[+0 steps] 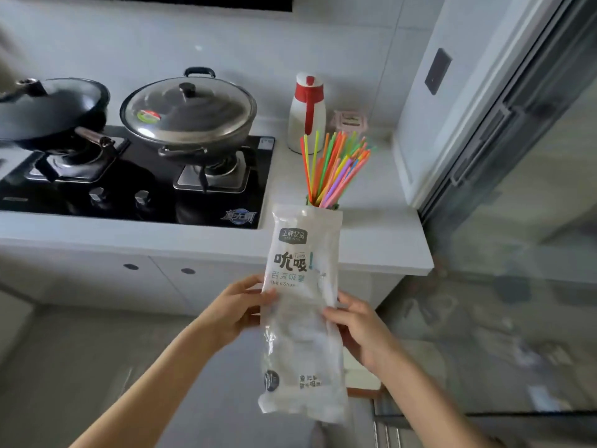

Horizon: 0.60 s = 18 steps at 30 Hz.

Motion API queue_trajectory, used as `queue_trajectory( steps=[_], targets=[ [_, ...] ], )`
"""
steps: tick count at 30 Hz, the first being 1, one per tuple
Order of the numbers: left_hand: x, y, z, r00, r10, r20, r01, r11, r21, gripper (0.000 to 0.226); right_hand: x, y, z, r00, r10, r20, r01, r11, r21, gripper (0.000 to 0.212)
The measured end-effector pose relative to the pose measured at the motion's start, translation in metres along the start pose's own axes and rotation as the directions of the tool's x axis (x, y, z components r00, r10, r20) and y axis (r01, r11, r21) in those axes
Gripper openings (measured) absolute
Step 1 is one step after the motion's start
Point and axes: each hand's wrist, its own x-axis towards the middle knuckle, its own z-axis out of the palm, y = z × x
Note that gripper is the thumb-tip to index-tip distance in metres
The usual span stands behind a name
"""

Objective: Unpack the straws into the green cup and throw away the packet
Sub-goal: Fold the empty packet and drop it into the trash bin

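Both hands are holding the packet upright in the air, in front of the counter edge and clear of it.

The left hand is gripping the packet's left edge about midway down, with the thumb lying across the printed front and the fingers going behind. The right hand is pinching the right edge at nearly the same height, with its fingers curling onto the plastic. The packet is hanging flat and limp, printed face toward the camera, with its top edge overlapping the view of the cup.

The straws are standing in the green cup on the counter, fanning out and leaning mostly to the right. Only a sliver of the cup's rim is showing above the packet's top.

A white and red flask is standing behind the straws near the wall, with a pink box just beside it. To the left, a stove is carrying a lidded pot and a black pan. A glass door is running along the right.
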Motion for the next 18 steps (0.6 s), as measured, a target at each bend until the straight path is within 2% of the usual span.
queue_trajectory(
  steps=[3,5,7,10,12,14,16,18],
  targets=[
    [0.014,-0.028,0.005,0.998,-0.068,-0.01,0.067,0.995,-0.07,0.019,0.01,0.019,-0.02,0.99,0.133,0.033,-0.137,0.982,0.13,0.025],
    [0.028,-0.045,0.011,0.991,-0.134,0.014,0.135,0.984,-0.114,0.02,0.018,0.031,-0.038,0.982,0.185,0.05,-0.19,0.97,0.154,0.023],
    [0.043,-0.061,0.016,0.973,-0.227,0.048,0.232,0.952,-0.202,0.02,0.029,0.044,-0.061,0.978,0.207,0.032,-0.21,0.97,0.12,0.022],
    [0.062,-0.087,0.025,0.936,-0.33,0.124,0.352,0.888,-0.296,0.021,0.052,0.066,-0.099,0.984,0.173,-0.03,-0.174,0.984,-0.042,0.02],
    [0.076,-0.105,0.034,0.92,-0.361,0.153,0.385,0.907,-0.171,0.032,0.068,0.079,-0.118,0.979,0.196,-0.055,-0.202,0.971,-0.132,0.017],
    [0.089,-0.125,0.044,0.914,-0.372,0.162,0.377,0.926,0.004,0.031,0.083,0.096,-0.138,0.967,0.229,-0.109,-0.247,0.948,-0.201,0.022],
    [0.108,-0.148,0.05,0.91,-0.39,0.137,0.366,0.915,0.171,0.031,0.095,0.112,-0.153,0.958,0.241,-0.154,-0.275,0.927,-0.255,0.044],
    [0.129,-0.175,0.048,0.926,-0.374,0.055,0.352,0.906,0.234,0.038,0.11,0.129,-0.17,0.942,0.295,-0.163,-0.319,0.936,-0.152,0.046]
  ],
)
